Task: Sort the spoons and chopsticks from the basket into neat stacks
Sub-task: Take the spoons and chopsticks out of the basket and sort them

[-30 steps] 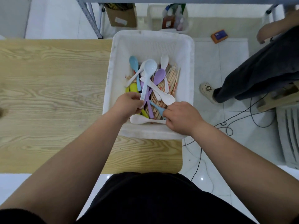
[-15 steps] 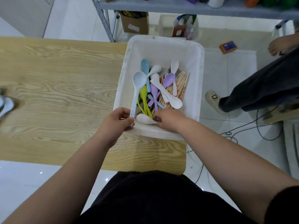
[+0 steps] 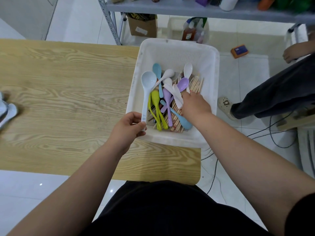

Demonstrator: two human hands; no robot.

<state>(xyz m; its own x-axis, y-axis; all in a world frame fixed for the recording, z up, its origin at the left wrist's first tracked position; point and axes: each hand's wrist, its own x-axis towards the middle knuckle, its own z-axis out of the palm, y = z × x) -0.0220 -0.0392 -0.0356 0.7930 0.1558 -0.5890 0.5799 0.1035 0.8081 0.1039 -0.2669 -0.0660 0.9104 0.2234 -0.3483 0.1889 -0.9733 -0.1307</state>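
A white plastic basket (image 3: pixel 211 70) sits at the right end of the wooden table (image 3: pixel 68 86). It holds blue, purple, green and white spoons over a layer of wooden chopsticks (image 3: pixel 196 84). My left hand (image 3: pixel 127 129) grips the handle end of a pale blue spoon (image 3: pixel 148 82) at the basket's near-left corner; its bowl points away from me. My right hand (image 3: pixel 194 103) is inside the basket and holds white spoons (image 3: pixel 175 94) by their handles. Two green spoons (image 3: pixel 156 106) and a purple spoon (image 3: pixel 167 103) lie between my hands.
Pale spoons (image 3: pixel 7 113) lie blurred at the table's far left edge. A metal shelf rack (image 3: pixel 187 7) stands behind the basket, with a cardboard box (image 3: pixel 142 25) and bottles beneath. Another person's legs (image 3: pixel 272 94) are on the right, and cables (image 3: pixel 272 133) run across the floor.
My left hand lifted the pale blue spoon out of the pile toward the basket's left wall. My right hand moved from the near edge further in and took up the white spoons. The camera tilted up.
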